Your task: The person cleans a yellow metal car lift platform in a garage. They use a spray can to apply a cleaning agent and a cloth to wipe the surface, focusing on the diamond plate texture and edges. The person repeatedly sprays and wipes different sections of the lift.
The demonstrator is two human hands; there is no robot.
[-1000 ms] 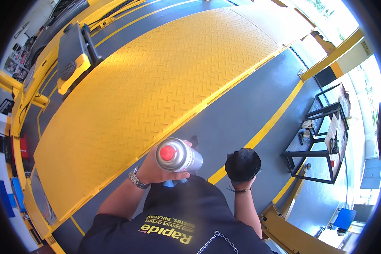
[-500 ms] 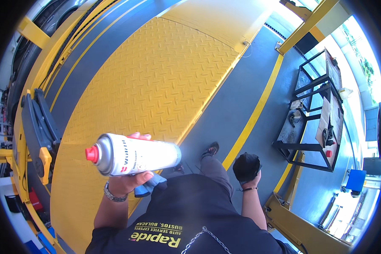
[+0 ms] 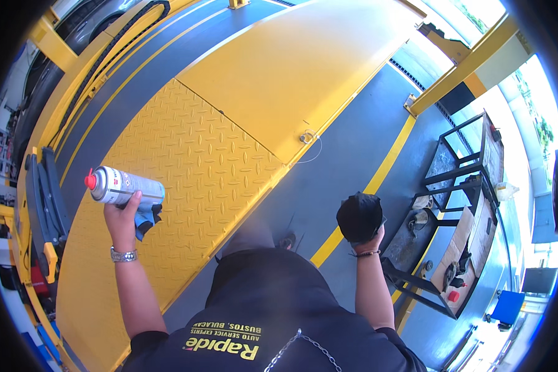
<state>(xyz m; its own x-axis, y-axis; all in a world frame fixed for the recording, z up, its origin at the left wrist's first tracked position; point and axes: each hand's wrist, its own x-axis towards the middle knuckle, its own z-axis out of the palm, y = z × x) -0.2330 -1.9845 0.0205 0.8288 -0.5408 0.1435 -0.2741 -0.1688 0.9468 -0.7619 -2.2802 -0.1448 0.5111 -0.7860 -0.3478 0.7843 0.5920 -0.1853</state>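
Note:
In my left hand [image 3: 121, 218] is a white and silver aerosol spray can [image 3: 132, 188], lying nearly level with its red nozzle pointing left. Below the can, a blue cloth [image 3: 145, 221] with dark patches hangs from the same hand. My right hand [image 3: 373, 240] is raised beside my body and holds a rounded matte black thing [image 3: 359, 216] with an uneven edge; its kind I cannot make out. The black thing covers most of the fingers. Under the can lies a yellow ramp [image 3: 211, 149] with raised tread plate.
To the right stands a black metal-framed workbench [image 3: 462, 180] with several parts on it and a red cap [image 3: 454, 296]. A yellow post [image 3: 459, 65] rises at the far right. Yellow lift parts [image 3: 51, 254] are on the left. A pin with a wire loop [image 3: 308, 136] sits at the ramp's edge.
My left hand has swung left and away from my body with the spray can. The right hand has risen slightly with the black thing. My view has moved along the ramp.

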